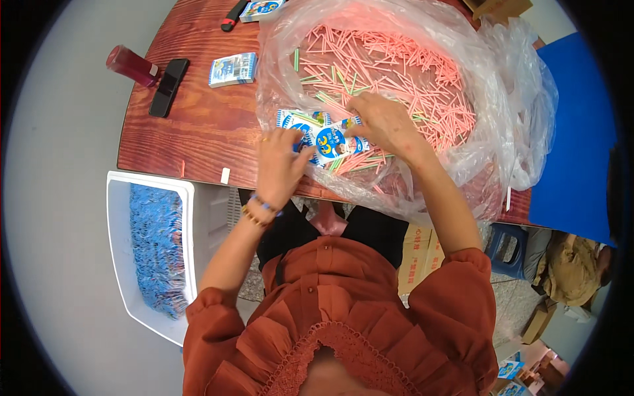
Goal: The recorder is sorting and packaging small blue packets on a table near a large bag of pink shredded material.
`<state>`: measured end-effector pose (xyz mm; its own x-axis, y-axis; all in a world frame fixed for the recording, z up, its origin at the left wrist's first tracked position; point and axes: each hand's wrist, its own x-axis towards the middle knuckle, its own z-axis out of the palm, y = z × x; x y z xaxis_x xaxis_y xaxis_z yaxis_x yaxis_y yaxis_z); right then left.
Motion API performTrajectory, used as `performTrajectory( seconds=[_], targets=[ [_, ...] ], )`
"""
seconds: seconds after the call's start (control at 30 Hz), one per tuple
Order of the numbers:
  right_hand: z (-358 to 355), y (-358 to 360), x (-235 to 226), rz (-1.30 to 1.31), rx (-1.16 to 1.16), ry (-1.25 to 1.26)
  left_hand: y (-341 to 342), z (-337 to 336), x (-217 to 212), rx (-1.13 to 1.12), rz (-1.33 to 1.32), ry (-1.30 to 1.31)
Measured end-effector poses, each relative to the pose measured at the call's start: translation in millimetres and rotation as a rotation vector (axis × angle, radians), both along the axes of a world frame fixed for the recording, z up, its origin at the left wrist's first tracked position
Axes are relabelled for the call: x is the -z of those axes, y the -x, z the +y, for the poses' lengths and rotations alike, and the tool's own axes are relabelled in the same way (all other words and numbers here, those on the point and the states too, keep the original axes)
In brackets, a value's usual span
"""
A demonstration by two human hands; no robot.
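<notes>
Reddish wood-grain table (198, 125), set against a pale floor. Upper left, kept apart from the work, presumably so as not to obstruct it: one red bottle (132, 64), lying tilted in view near the edge; one dark phone (169, 87), just beside it; one packet stack (232, 69), blue and white, near the bag and seemingly within easy reach. Centre to right: one clear plastic bag (277, 66), mouth spread wide, its rumpled sides forming a low wall that likely stops the contents from rolling off. Contents: many thin pink sticks (429, 86), loose, with a few green sticks (296, 59) among them. At the bag's near left side: blue-and-white packets (330, 142), overlapping, lying partly over the sticks, between the two hands. Left hand (281, 162): fingers curled at the packets' left side; firmness of grasp cannot be told. Right hand (386, 122): fingers bent down at their upper right corner, perhaps steadying it; whether it pinches, cannot be told. Below the table's left edge: one white tub (192, 218) of closely packed blue pieces (155, 244), probably stood there for reach.
</notes>
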<state>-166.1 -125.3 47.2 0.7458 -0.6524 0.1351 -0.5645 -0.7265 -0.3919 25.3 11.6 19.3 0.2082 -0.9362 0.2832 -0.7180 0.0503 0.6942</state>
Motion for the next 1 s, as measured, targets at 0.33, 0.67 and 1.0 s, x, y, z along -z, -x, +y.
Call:
performTrajectory(
  seconds=[0.33, 0.67, 1.0],
  targets=[
    [-0.6, 16.0, 6.4, -0.157, 0.047, -0.333, 15.0, -26.2, -7.2, -0.009, 0.059, -0.106],
    [29.5, 0.0, 9.9, -0.661, 0.045, -0.904, 33.1, -14.9, -0.6, -0.080, 1.265, 0.050],
    [49.8, -5.9, 13.8, -0.740, 0.156, -0.867, 39.2, -1.9, 18.5, -0.198, 1.277, 0.155]
  ],
)
